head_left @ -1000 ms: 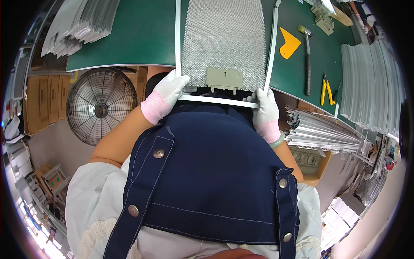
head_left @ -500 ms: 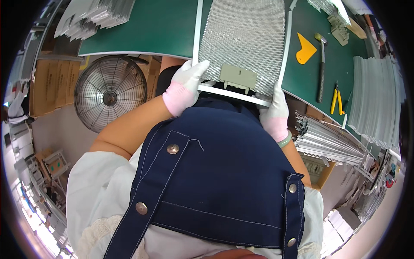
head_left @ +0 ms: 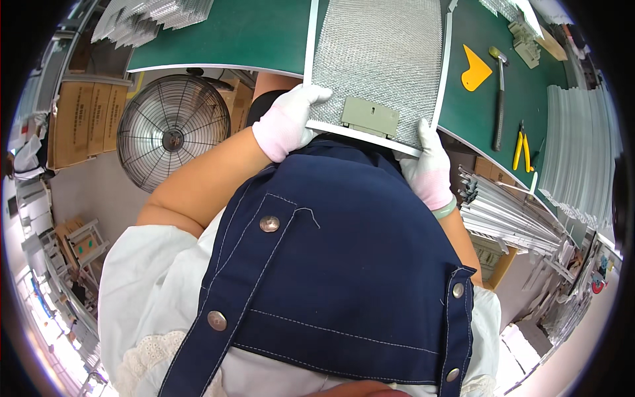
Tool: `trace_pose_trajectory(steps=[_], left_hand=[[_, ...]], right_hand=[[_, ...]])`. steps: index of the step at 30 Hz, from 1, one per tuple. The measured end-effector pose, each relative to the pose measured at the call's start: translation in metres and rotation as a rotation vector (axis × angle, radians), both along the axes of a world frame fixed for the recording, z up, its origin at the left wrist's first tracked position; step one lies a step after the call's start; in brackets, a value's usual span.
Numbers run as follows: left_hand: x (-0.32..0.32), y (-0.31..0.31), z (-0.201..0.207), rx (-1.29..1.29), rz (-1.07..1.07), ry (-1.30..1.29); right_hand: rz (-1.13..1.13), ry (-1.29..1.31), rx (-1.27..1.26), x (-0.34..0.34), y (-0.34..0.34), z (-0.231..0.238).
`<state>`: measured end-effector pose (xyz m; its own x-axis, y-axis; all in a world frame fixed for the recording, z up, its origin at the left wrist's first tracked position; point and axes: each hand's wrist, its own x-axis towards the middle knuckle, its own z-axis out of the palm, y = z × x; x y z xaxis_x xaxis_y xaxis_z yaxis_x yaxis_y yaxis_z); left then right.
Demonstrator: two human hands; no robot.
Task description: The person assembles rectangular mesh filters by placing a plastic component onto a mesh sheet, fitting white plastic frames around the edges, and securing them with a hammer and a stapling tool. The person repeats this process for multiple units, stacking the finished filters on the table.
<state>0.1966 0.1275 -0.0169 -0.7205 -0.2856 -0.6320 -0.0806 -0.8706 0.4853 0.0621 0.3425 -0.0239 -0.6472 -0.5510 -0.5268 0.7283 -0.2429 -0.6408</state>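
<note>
Green desk [head_left: 231, 36] is carrying a mesh filter panel [head_left: 380, 59] at its near edge; left hand [head_left: 286, 122] and right hand [head_left: 428, 165] fingers are gripping its bottom frame corners, hammer [head_left: 499, 92] lying nearby.

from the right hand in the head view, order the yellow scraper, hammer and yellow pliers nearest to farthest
Measured from the right hand, gloved, at the mesh filter panel's near right corner:
1. Hammer, right of the panel on the green mat.
2. Yellow pliers, further right, near the mat's edge.
3. Yellow scraper, up beside the hammer's head.
</note>
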Motion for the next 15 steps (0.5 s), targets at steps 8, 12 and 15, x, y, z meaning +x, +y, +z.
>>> trace_pose_trajectory(steps=[8,12,15], left_hand=[[0.003,-0.001,-0.003,-0.063,-0.068,-0.012],[0.014,-0.01,-0.042,-0.394,-0.078,0.143],[0.014,-0.004,-0.021,-0.319,-0.04,0.056]], right_hand=[[-0.04,-0.019,-0.027,0.002,0.002,-0.003],[0.011,0.049,-0.006,0.001,0.007,-0.001],[0.075,0.151,0.194,0.0,0.023,0.003]])
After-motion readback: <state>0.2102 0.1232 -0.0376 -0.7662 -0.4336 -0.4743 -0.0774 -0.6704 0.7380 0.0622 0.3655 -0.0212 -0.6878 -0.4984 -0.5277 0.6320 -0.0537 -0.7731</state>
